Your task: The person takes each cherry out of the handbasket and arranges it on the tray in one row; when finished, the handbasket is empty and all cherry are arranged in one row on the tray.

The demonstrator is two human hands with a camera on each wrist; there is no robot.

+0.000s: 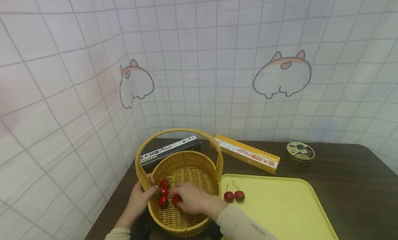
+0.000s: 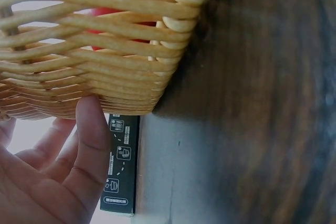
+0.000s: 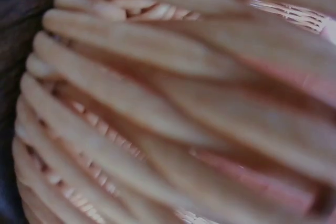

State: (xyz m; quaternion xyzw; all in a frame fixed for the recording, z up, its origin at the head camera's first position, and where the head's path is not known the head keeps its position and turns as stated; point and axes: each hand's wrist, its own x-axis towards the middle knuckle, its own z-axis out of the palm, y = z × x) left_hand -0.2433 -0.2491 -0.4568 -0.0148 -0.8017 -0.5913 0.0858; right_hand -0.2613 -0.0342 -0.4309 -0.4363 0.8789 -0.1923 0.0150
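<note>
A yellow wicker basket with a tall arched handle stands at the front of the table. My left hand grips its left side, thumb over the rim; the left wrist view has fingers against the woven wall. Inside the basket, my right hand pinches a red cherry low near the floor. Three dark red cherries lie in a row along the basket's left inner side. Blurred weave fills the right wrist view, with the right hand mostly hidden behind it.
Right of the basket lies a yellow tray bearing two stemmed cherries. Behind are a black pasta box, an orange pasta box and a round tin. A white gridded curtain borders the dark table.
</note>
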